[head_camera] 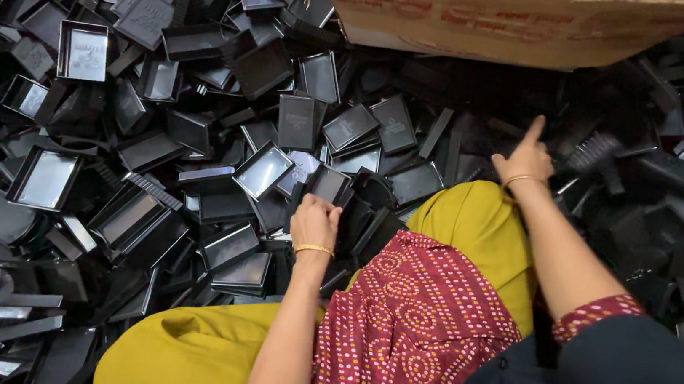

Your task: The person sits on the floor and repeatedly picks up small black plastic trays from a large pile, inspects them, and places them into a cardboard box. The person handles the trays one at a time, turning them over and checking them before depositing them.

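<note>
Roughly, as I read it from my seat at the remote feed:

Left hand: my left hand [315,223] sits low at centre, knuckles up, fingers curled down onto a small stack of black trays [327,189] at the edge of the pile. I judge it clenched on them, though the fingertips are hidden under the hand.

Right hand: my right hand [525,159] is out ahead and to the right, index finger stretched forward, the other fingers loosely bent. It grips nothing; the fingertip touches or hovers just over the dark plastic pieces [486,106] there, I cannot tell which.

Where the held trays lie: directly ahead of the left knuckles, touching them, just off the yellow-clad knee [474,223].

Long axis: the held stack is tilted, long side running up and to the right, away from my wrist.

Nearest loose tray: a shiny open rectangular tray [263,170] lies just to the left of the left hand, long axis diagonal, hollow side up.

Nearer hand: the left is plainly closer to that tray; the right is well apart from it, across the knee.

Beyond: a cardboard box [504,18] stands at the top edge, past the right fingertip, with a comb-like black part [592,150] to that hand's right.
</note>
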`<state>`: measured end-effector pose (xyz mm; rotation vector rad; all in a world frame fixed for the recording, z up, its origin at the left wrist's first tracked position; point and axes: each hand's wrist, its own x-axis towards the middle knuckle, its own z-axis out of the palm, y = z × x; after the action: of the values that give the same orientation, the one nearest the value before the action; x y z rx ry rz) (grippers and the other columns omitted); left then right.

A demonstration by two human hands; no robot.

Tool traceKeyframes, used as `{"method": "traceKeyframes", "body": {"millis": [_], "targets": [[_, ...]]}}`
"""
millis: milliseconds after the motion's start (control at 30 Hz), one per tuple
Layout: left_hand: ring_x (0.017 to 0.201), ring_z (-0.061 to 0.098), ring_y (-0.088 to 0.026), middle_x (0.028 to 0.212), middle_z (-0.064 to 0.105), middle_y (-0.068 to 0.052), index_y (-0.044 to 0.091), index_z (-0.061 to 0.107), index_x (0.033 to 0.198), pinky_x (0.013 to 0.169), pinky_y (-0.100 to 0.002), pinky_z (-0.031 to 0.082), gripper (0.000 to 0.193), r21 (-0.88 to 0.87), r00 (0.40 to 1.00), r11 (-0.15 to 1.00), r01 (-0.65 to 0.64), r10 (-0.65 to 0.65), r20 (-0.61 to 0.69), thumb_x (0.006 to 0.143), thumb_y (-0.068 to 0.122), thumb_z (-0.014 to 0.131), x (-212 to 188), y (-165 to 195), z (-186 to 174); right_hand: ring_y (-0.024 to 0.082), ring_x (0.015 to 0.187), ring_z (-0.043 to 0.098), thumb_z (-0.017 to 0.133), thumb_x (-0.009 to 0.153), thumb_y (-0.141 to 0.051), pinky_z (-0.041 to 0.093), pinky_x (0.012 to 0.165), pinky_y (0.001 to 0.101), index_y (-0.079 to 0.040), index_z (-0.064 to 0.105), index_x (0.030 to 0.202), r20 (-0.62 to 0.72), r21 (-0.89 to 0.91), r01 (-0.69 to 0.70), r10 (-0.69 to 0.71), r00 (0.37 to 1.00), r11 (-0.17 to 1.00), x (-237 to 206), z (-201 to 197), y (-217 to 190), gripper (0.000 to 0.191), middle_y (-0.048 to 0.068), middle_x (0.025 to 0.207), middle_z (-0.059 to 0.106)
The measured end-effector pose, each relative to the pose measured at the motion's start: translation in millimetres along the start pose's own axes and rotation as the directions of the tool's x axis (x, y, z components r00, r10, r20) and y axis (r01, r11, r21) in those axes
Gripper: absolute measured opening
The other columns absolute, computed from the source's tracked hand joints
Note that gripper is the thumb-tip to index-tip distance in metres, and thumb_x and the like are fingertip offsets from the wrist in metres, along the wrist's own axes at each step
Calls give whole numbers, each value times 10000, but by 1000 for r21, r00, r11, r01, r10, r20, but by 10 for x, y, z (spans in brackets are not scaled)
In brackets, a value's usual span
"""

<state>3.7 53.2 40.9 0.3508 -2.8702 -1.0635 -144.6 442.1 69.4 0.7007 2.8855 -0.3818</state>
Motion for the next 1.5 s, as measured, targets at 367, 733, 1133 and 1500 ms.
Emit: {"method": "traceKeyframes", "body": {"millis": [367,733,1133,1500], "targets": [[941,640,-440,1063,605,-217,116,594,1209,803,-529,523,417,98,999,994,39,-37,-23,811,45,696,-21,22,41,485,1322,483,849,794,-520,369,1072,596,-171,-276,1540,63,-118,-101,109,992,988,-68,37,-178,1394,320,1501,429],[669,598,-116,891,666,-49,121,572,1409,659,-282,522,521,-549,997,832,78,-70,35,910,139,721,146,163,-374,349,1283,583,703,797,-75,302,1153,636,-47,28,1661,-142,-61,406,-410,901,912,-564,97,-592,1098,184,1393,612],[788,554,-73,1198,625,-67,80,533,1438,599,-223,432,573,-946,981,272,179,-128,149,880,-53,515,175,-35,-303,433,1223,549,826,697,-355,431,1032,510,-123,528,1300,113,56,839,-838,534,541,-939,426,-958,712,261,1315,584],[1038,698,-371,1247,646,-229,150,464,1404,853,-440,588,737,-881,931,-400,254,-148,335,938,701,310,199,-29,-239,286,1142,669,860,716,-328,554,978,440,-178,458,1434,176,655,419,-666,725,629,-1830,-97,-1362,836,157,1225,654]]}}
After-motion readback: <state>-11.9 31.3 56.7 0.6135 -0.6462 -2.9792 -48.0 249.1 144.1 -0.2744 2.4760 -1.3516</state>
